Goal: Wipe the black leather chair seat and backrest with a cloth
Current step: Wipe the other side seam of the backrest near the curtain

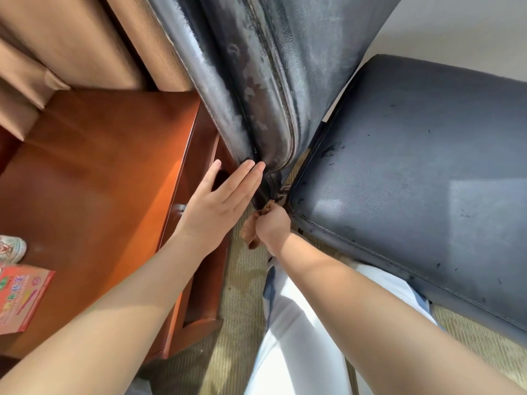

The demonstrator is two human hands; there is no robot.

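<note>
No real containers here, just a red box lying flat at the left edge of the tabletop; whatever's inside can't be seen. Next to it, above, sits a white-and-green round thing, cut off by the frame.

The left hand is stretched out flat, fingers straight and together, fingertips pressing the lower edge of the backrest right beside the tabletop's corner. The right hand is curled into a fist around a brown cloth, bunched up and sticking out to the left of the fist, pushed into the gap where the backrest meets the seat. Both forearms reach in from the bottom of the view, over white trousers and a beige carpet.

The backrest leather looks worn and streaky, grey patches all over. The seat has small dark specks and a bright patch of light.

The box has colourful printed characters on it, but they're too blurry to read.
</note>
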